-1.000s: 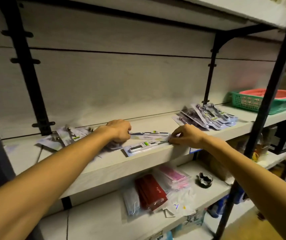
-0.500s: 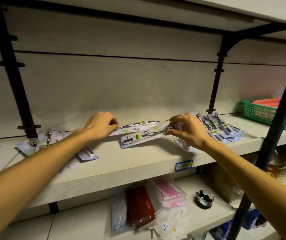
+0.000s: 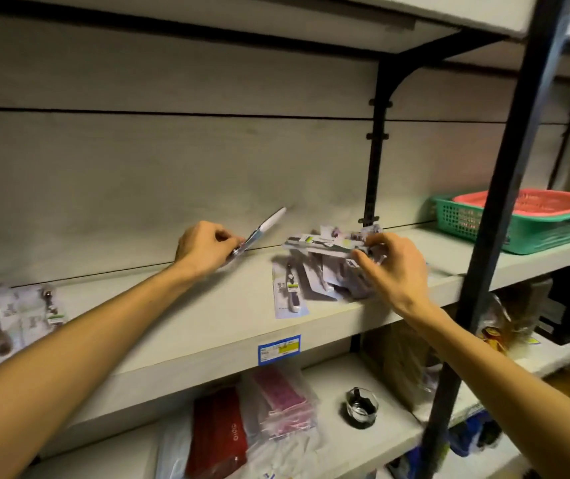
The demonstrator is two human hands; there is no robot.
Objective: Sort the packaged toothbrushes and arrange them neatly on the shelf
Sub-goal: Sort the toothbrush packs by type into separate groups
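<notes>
Head view: the fingers of the left hand (image 3: 204,248) are curled, and one pack (image 3: 259,233) is pinched at its lower end between thumb and fingers. That pack is tilted, its upper end raised toward the back panel (image 3: 172,174) and its lower end down near the shelf (image 3: 186,316). The fingers of the right hand (image 3: 392,267) are bent, and a second pack (image 3: 318,244) is gripped by its right end between thumb and fingertips. It is held roughly level, just above a loose pile (image 3: 328,280) of packs that lies on the shelf under and beside the hand. One pack of that pile, the front pack (image 3: 289,293), lies flat at the pile's left edge, its long side running toward the shelf's front lip. Some blur is present around the right hand, so the exact contact between its fingers and the pile cannot be told.

Farther out, another heap (image 3: 10,314) of packs is spread on the same shelf at the far left, partly covered by the left forearm. A blue price tag (image 3: 279,349) is fixed to the shelf's front edge, below the front pack. At the right end of the shelf a green basket (image 3: 532,233) is seen, with a red basket (image 3: 532,202) nested in it, behind a black post (image 3: 494,236). On the lower shelf (image 3: 332,440), a red packet (image 3: 217,433), a pink packet (image 3: 283,399) and a small dark cup (image 3: 361,407) are laid.
</notes>
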